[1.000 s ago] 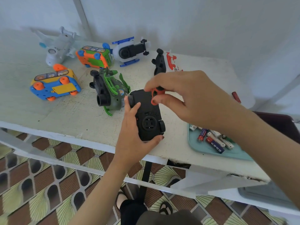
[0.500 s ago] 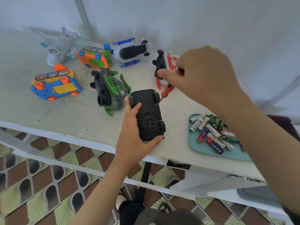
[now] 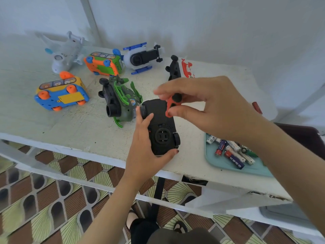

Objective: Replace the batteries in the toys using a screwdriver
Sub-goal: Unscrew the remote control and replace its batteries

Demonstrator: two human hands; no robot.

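A black toy car [image 3: 161, 127] lies upside down near the table's front edge. My left hand [image 3: 146, 143] grips it from the left and below, thumb on its side. My right hand [image 3: 211, 106] pinches the red-and-black handle of a screwdriver [image 3: 171, 104] between thumb and fingers, directly over the car's far end. The screwdriver's tip is hidden behind the handle and fingers. A teal tray [image 3: 226, 166] with several loose batteries [image 3: 230, 152] sits to the right of the car, partly covered by my right forearm.
More toys lie on the white table [image 3: 52, 124]: a green-and-black one [image 3: 119, 101] touching the car's left, a blue-and-yellow bus [image 3: 61, 92], an orange-and-green bus [image 3: 103, 63], a white plane [image 3: 65, 51], a white-and-blue helicopter [image 3: 140, 58], a black-and-red toy [image 3: 179, 68].
My right hand came back from the right and now holds the screwdriver upright over the car's far end. My left hand and the car stayed put.
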